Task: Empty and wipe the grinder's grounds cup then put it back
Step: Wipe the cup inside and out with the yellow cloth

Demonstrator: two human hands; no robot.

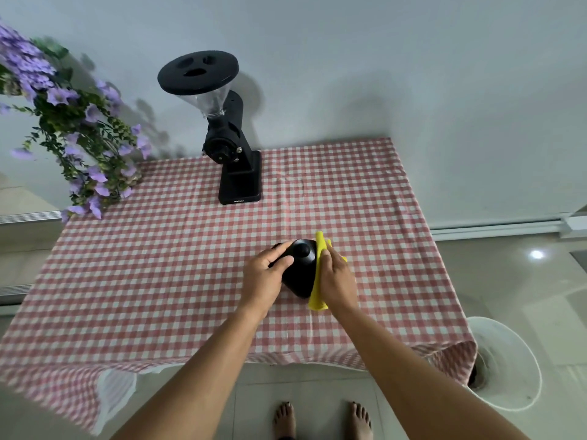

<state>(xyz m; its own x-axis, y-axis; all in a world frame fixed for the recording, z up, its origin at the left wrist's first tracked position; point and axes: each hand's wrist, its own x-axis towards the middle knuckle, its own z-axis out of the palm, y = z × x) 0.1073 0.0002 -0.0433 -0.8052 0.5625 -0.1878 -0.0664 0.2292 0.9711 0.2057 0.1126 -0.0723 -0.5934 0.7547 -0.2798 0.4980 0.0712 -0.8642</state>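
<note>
Yellow cloth (318, 274) lies pressed against the right side of the black cup (300, 268), just below frame centre, flattened there by the right hand (337, 274), fingers nearly straight, so it can rub the wall. The left hand (265, 274) curls round the cup's other side, seemingly to brace it against that push. The grinder (233, 147) waits well apart, upper middle, its base bare. A white bin (505, 360) sits lower right, handy for dumping.
</note>
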